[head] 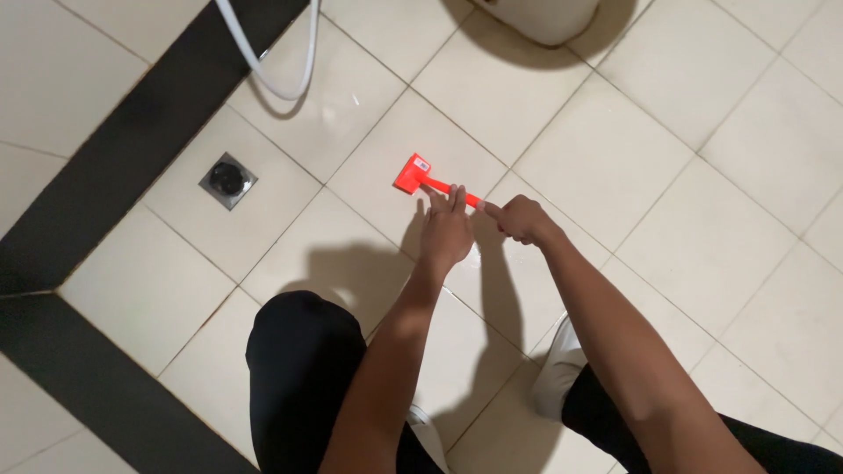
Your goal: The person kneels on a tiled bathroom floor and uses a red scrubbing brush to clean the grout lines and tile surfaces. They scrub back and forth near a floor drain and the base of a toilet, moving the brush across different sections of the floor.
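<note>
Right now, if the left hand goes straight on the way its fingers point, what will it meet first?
The left hand points up the picture, its fingertips on the handle of the orange scraper. Going straight on, it would probably cross that handle first, just behind the scraper's flat head; beyond lies only bare tiled floor, though depth is unclear.

Floor of large cream glazed tiles (615, 167) with thin grey grout lines, laid diagonally to the view; a broad black tile band (132, 149) runs along the left and turns a corner at lower left. Square metal floor drain (227, 180) sits near the band, a white hose (263, 70) loops above it. Base of a white fixture (544, 17) at top edge; overhead light casts soft shadows.
</note>
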